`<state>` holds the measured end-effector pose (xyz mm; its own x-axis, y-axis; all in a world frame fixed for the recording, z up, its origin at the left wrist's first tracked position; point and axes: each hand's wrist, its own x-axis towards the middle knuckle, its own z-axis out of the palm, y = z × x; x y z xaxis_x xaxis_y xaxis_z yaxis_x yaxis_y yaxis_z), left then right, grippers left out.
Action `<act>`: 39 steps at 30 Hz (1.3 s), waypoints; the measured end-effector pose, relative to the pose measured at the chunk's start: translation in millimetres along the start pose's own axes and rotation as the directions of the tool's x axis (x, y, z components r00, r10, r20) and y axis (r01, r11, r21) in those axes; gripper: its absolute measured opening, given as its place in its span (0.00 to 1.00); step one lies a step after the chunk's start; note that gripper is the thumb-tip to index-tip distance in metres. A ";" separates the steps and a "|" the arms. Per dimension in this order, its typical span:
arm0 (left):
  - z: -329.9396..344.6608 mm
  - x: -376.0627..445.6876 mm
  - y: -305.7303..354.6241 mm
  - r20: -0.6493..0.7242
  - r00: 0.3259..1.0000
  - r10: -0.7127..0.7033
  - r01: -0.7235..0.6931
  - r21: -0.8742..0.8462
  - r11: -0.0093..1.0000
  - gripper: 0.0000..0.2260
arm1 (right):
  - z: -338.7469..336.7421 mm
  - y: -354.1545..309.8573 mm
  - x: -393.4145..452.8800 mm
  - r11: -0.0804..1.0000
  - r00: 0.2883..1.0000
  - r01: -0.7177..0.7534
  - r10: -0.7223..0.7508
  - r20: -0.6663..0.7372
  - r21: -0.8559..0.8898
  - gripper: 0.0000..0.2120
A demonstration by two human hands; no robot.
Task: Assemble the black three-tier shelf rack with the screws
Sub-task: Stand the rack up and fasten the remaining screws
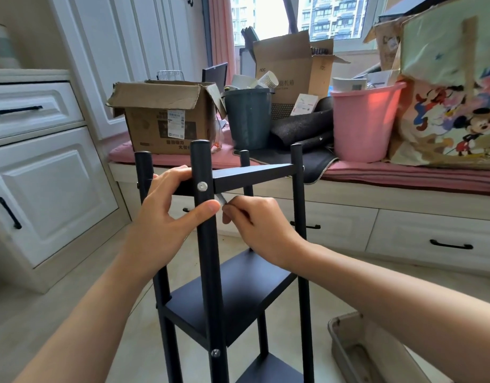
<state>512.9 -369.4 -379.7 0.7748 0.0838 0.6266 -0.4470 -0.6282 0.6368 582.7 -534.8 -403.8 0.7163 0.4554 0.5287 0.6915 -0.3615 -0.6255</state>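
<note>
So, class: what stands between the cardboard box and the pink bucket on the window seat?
In the head view, a dark grey bucket holding paper cups stands between the cardboard box and the pink bucket.

Both forearms are bare to the frame's edge; no sleeves, rings or watch show.

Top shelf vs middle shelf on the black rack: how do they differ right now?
The top shelf is gripped at its near-left end by the left hand; the middle shelf is untouched. The top shelf is seen nearly edge-on, while the middle shelf shows its broad upper face. The right hand pinches a small silver tool just under the top shelf, well above the middle shelf. Both are black, flat and fixed to the front post by a silver screw.
</note>
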 end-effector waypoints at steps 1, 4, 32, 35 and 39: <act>0.3 0.1 0.3 0.001 1.000 -0.001 0.001 0.002 1.000 0.17 | -1.8 -1.1 1.2 1.000 1.000 -0.009 0.009 -0.009 -0.001 0.12; 0.7 0.8 2.5 0.004 1.000 0.013 -0.013 0.006 1.000 0.16 | -6.2 -4.3 4.6 1.000 0.999 -0.030 0.030 -0.034 0.000 0.12; 0.4 2.5 -3.5 0.007 1.000 -0.006 0.007 -0.035 0.999 0.14 | 54.5 4.1 16.6 0.972 0.955 0.049 0.021 -0.294 0.228 0.08; 1.1 2.8 -2.9 0.008 1.000 -0.004 0.004 -0.042 0.999 0.15 | 59.3 0.2 18.3 0.973 0.940 0.043 0.037 -0.339 0.225 0.07; 1.9 3.6 -3.5 0.008 1.000 -0.003 0.004 -0.046 0.999 0.16 | 62.2 -2.7 20.6 0.955 0.935 0.041 0.067 -0.349 0.293 0.08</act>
<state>518.1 -368.4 -380.5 0.7798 0.0798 0.6209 -0.4644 -0.5914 0.6592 589.8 -473.8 -426.9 0.7486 0.1174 0.6525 0.6623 -0.0883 -0.7440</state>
